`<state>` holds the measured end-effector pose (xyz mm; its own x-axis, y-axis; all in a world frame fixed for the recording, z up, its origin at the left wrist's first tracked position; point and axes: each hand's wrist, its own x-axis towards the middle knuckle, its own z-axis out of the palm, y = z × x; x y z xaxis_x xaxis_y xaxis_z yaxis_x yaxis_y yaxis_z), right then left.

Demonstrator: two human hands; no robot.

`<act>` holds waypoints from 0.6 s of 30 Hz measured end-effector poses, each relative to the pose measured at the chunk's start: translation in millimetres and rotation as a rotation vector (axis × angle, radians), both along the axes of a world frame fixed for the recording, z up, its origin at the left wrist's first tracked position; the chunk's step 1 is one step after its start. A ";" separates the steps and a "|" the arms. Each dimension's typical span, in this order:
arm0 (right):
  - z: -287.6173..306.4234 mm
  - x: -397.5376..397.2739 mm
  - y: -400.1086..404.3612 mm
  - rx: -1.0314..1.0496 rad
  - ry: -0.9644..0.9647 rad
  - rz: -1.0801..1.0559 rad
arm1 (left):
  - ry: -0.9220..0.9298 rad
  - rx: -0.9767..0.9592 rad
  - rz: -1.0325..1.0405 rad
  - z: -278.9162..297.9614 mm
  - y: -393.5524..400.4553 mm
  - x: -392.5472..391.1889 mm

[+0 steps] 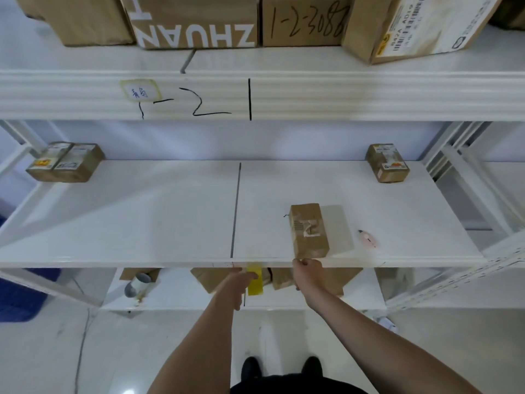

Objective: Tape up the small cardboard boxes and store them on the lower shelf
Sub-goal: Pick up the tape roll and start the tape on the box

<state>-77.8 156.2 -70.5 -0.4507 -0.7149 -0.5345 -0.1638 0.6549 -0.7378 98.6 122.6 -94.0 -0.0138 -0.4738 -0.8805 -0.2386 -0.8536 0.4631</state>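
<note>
While the small cardboard box lies near the front edge of the middle shelf, right of the shelf's centre seam, the right hand sits just below that edge with fingers curled at the box's near end; whether they pinch the box or a strip of tape cannot be told.

Item: box, brown corrugated card, oblong, long axis running front to back. Glossy clear tape over the top face, a torn white label remnant showing through. Judged light and fairly stiff; taped faces probably slick, bare card edges offering better purchase. Best taken across the two long sides, or by the near end with support beneath.

Item: yellow tape roll, just below the shelf's front lip, touching the left hand. Fingers appear closed around it, though blur obscures the hold.

Item: pale sheet, flat, translucent-looking, lying under and right of the box.

Item: small pinkish cutter or pen, on the same shelf, right of the box, apart from it.

Item: taped boxes, one pair at the back left, one at the back right, labels on top.

Item: lower shelf, white, smooth, holding brown card pieces and a grey-and-white roll.

Shelving: white painted metal, hard and glossy.
</note>
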 end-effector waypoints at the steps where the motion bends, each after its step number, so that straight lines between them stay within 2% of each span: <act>1: -1.3 2.7 -0.2 0.022 -0.021 0.036 | 0.014 0.005 0.009 -2.3 1.5 0.5; 5: -7.9 12.5 -1.4 0.102 -0.052 0.116 | 0.095 -0.041 0.080 -14.5 6.5 -1.9; 10: -13.7 29.2 -10.9 0.158 -0.020 0.197 | 0.156 -0.025 0.032 -8.7 7.1 3.9; 15: -11.6 49.4 -21.4 0.201 -0.073 0.187 | 0.135 -0.024 -0.049 -1.2 7.9 14.2; 18: -15.2 60.5 -27.2 0.244 -0.149 0.118 | 0.226 -0.038 -0.046 -3.4 6.3 19.4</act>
